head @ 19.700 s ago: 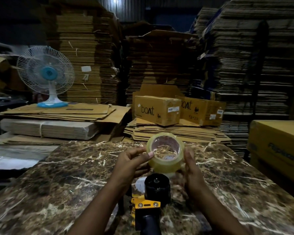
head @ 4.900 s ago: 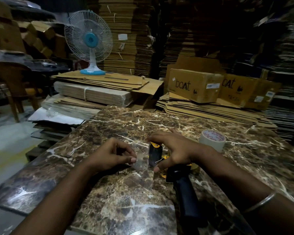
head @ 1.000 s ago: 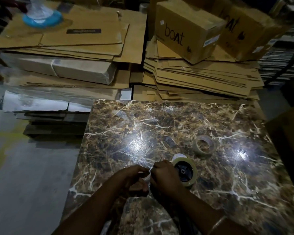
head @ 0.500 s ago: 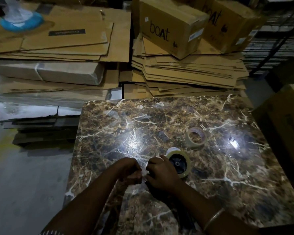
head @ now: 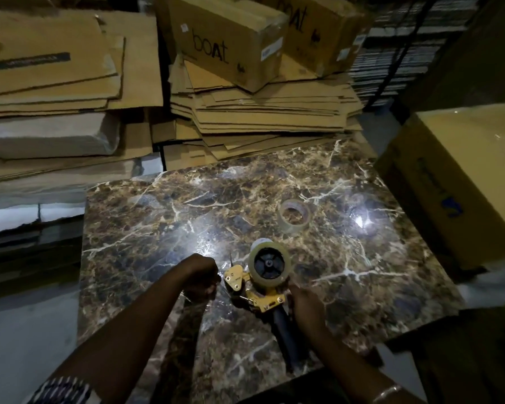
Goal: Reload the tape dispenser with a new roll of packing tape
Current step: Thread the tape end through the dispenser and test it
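Observation:
The yellow tape dispenser (head: 247, 290) lies on its side on the marble table (head: 146, 223), its black handle pointing toward me. A clear packing tape roll (head: 270, 262) sits on its black hub. My left hand (head: 200, 277) is closed just left of the dispenser's yellow front plate, pinching what looks like the loose tape end, which is hard to make out. My right hand (head: 305, 301) rests against the dispenser frame beside the handle, below the roll. A second, nearly used-up tape ring (head: 293, 217) lies flat on the table farther back.
Stacks of flattened cardboard (head: 263, 112) and two "boat" boxes (head: 228, 39) stand behind the table. A large yellow carton (head: 461, 182) borders the table's right edge. Bundled cardboard sheets (head: 50, 112) lie at the left, with bare floor below them.
My hands have drawn apart: the left moved left away from the dispenser, the right dropped to the frame by the handle. The dispenser's yellow body and loaded roll now show fully.

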